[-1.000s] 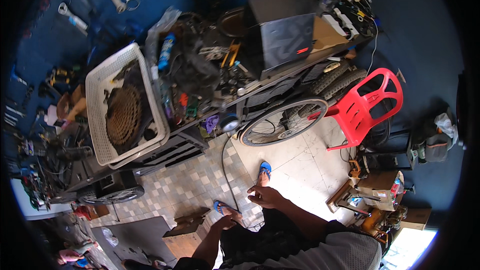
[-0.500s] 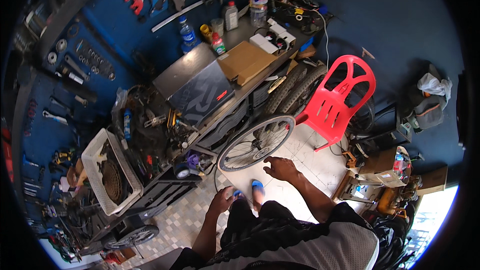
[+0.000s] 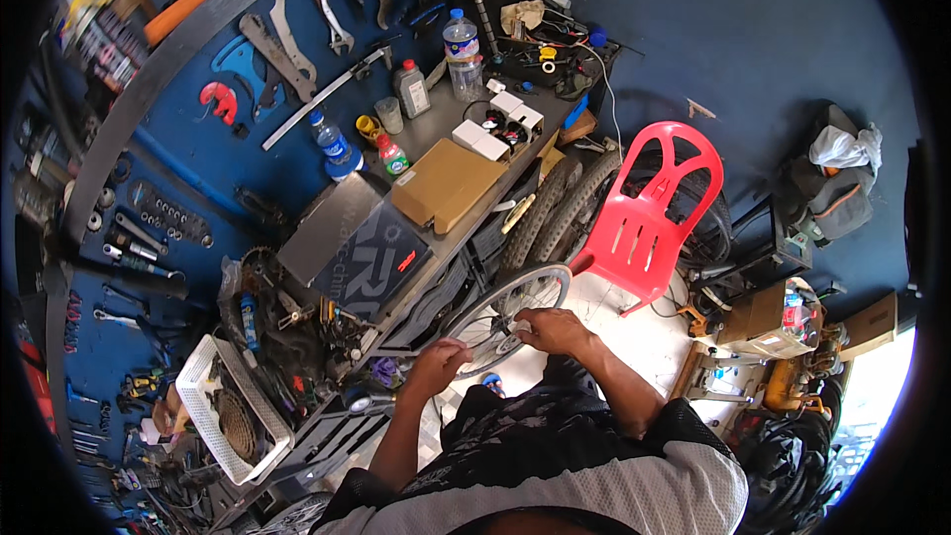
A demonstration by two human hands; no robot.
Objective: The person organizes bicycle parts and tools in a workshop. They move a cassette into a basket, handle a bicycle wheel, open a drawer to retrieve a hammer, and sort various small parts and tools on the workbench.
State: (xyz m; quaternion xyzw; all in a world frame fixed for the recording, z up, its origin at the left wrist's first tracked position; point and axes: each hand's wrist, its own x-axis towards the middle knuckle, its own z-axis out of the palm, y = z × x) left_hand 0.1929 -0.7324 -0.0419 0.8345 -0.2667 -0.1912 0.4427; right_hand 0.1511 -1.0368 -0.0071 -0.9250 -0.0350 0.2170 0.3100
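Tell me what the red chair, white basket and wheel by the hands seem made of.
Red chair: likely moulded plastic, smooth, slightly shiny, slotted seat and back seemingly one piece. White basket: probably plastic, its walls perforated. Wheel: tyre looks rubbery; thin, pale spokes suggest metal.

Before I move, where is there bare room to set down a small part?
The red chair's seat is bare, bordered by its backrest. A small patch of the bench lies bare between the grey bottle, large clear bottle and brown cardboard. It is crowded around the white basket, and by the wheel, where the right hand is.
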